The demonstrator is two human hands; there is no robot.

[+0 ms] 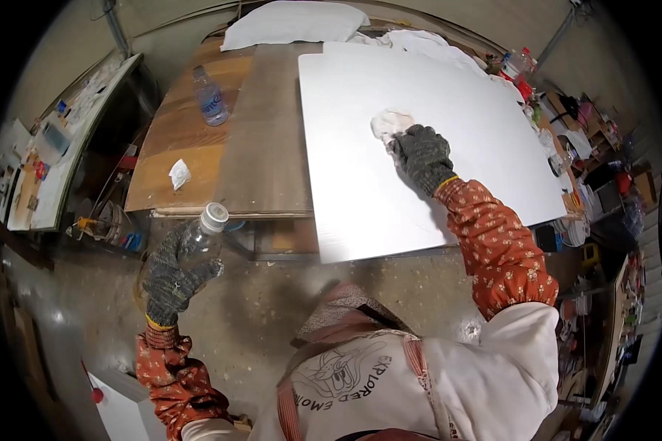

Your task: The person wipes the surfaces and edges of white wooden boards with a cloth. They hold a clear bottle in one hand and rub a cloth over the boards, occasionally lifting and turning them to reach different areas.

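Observation:
My left hand (173, 275), in a dark grey knit glove, is wrapped round a clear plastic bottle (198, 239) with a white cap. The bottle is held upright in front of the table's near edge. On a large white panel (360, 184), my right hand (423, 154), gloved the same way, presses a crumpled white cloth (391, 123) against the surface. The cloth sticks out past the fingertips, and part of it is hidden under the hand. Overhanging the near edge, the panel lies tilted on the wooden table.
Left of the panel, the wooden table (265, 147) carries another clear bottle (210, 99) and a crumpled white scrap (179, 174). A white sack (294, 23) lies at the back. Cluttered shelves (603, 176) stand at the right, a side bench (88, 125) at the left.

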